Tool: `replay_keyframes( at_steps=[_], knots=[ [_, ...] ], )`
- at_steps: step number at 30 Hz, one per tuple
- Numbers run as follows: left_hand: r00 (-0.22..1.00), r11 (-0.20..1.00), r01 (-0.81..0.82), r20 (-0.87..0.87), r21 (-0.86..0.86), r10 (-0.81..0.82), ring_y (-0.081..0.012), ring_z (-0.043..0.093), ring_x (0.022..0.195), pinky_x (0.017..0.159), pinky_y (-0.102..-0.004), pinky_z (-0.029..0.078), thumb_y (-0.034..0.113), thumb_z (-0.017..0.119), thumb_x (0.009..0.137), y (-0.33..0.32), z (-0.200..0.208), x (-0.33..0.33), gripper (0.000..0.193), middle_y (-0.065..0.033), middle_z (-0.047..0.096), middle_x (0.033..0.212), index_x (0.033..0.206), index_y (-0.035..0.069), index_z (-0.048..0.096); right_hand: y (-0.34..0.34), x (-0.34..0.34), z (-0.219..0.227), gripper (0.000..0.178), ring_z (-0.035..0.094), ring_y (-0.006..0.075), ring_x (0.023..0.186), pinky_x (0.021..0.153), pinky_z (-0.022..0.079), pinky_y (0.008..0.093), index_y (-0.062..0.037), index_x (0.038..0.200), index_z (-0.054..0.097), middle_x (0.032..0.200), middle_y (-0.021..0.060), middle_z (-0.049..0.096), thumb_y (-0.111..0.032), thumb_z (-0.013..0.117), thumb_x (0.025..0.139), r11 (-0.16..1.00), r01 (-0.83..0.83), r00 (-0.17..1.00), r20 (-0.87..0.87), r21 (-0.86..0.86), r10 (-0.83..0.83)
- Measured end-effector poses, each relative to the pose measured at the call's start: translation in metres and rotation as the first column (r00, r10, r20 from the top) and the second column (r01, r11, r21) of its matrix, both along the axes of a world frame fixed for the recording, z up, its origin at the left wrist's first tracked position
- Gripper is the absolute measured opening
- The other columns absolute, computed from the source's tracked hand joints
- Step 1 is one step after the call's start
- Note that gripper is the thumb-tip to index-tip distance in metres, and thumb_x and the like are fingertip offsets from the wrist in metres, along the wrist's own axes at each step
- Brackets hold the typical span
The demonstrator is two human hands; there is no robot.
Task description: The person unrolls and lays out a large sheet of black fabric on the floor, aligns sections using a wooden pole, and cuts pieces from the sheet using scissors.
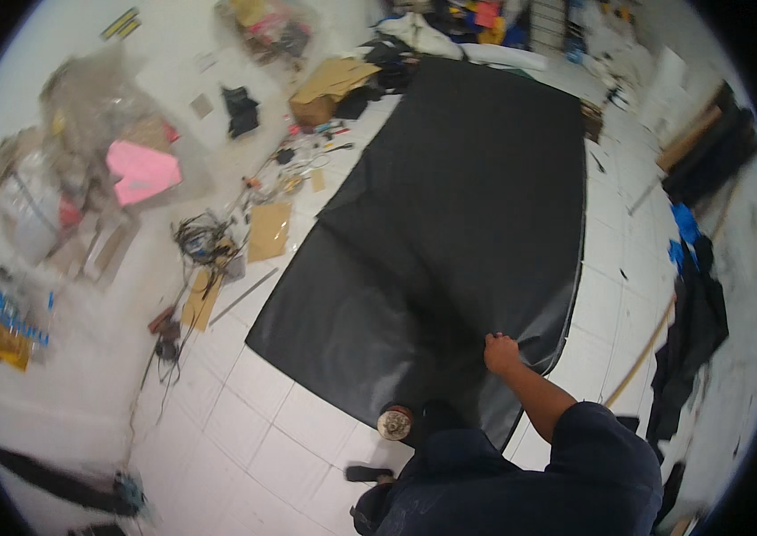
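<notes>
A large black sheet (476, 205), smooth like vinyl or leatherette, spreads over the white tiled floor in front of me. Its surface ripples toward my end, and the right edge rises in a fold. My right hand (501, 351) reaches in from the lower right, its fingers curled closed on the sheet near that raised edge. On the sheet's near edge is a round object (394, 423) with a pale, mottled top and a reddish rim; its kind is unclear. My left hand does not show.
Tangled cables (204, 239), a brown envelope (269, 230) and small tools lie left of the sheet. A torn cardboard box (329, 89) stands farther back. Stuffed plastic bags (101, 107) line the left. Dark rolls (713, 156) and black cloth (695, 330) are along the right wall.
</notes>
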State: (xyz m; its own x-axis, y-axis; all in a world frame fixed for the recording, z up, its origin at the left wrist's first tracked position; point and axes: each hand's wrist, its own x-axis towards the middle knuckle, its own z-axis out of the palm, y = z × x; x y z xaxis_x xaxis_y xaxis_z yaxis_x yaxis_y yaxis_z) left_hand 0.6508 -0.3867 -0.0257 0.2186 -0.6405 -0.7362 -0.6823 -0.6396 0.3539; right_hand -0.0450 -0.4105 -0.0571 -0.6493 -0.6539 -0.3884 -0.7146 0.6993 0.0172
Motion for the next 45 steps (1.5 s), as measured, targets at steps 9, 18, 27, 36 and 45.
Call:
replay_keyframes(
  at_steps=[9,18,27,36,45],
  knots=[
    [0.683,0.605,0.715,0.534,-0.351,-0.498,-0.0368,0.059,0.073,0.067,-0.0423,0.049,0.025,0.051,0.095,-0.371,0.023,0.231,0.031,-0.0201,0.065,0.092,0.111,-0.001,0.059,0.017,0.219,0.015,0.035,0.056,0.0278,0.115,0.091,0.046,0.0443,-0.0092,0.123,0.055,0.123,0.0115,0.058,-0.015,0.048,0.089,0.989,0.127,0.990,-0.057,-0.081,-0.132],
    [0.547,0.496,0.831,0.201,-0.253,-0.813,-0.0193,0.064,0.068,0.060,-0.0333,0.051,0.023,0.060,0.089,-0.401,-0.060,0.218,0.020,-0.0092,0.065,0.079,0.099,0.007,0.066,0.059,0.424,0.001,0.029,0.065,0.0311,0.093,0.081,0.050,0.0456,-0.0094,0.108,0.064,0.109,0.0158,0.066,-0.015,0.052,0.083,0.926,0.275,0.962,0.087,-0.261,-0.261],
    [0.283,0.283,0.959,0.040,-0.020,-0.958,-0.0327,0.066,0.088,0.078,-0.0430,0.052,0.041,0.058,0.090,-0.365,-0.171,0.189,0.038,-0.0155,0.069,0.090,0.099,0.005,0.068,0.154,0.468,-0.105,0.045,0.060,0.0317,0.102,0.096,0.040,0.0515,-0.0075,0.118,0.058,0.105,0.0131,0.065,0.000,0.058,0.074,0.784,0.491,0.851,0.016,-0.379,-0.525],
    [-0.084,-0.205,0.879,0.283,-0.430,-0.955,-0.0381,0.056,0.105,0.092,-0.0458,0.045,0.021,0.062,0.084,-0.495,-0.408,-0.152,0.037,-0.0205,0.060,0.112,0.116,0.002,0.058,0.205,0.412,-0.357,0.059,0.048,0.0318,0.125,0.108,0.033,0.0488,-0.0080,0.121,0.057,0.122,0.0126,0.059,0.013,0.056,0.066,0.773,0.385,0.873,-0.071,-0.505,-0.482],
    [-0.444,-0.523,0.626,0.287,-0.578,-0.849,-0.0331,0.024,0.142,0.117,-0.0467,0.019,0.019,0.061,0.077,-0.305,-0.519,-0.428,0.072,-0.0148,0.034,0.151,0.145,0.019,0.038,0.217,0.357,-0.483,0.063,0.049,0.0322,0.124,0.109,0.034,0.0494,-0.0097,0.122,0.058,0.127,0.0123,0.056,0.011,0.059,0.063,0.770,0.310,0.808,-0.273,-0.557,-0.523]
  ],
)
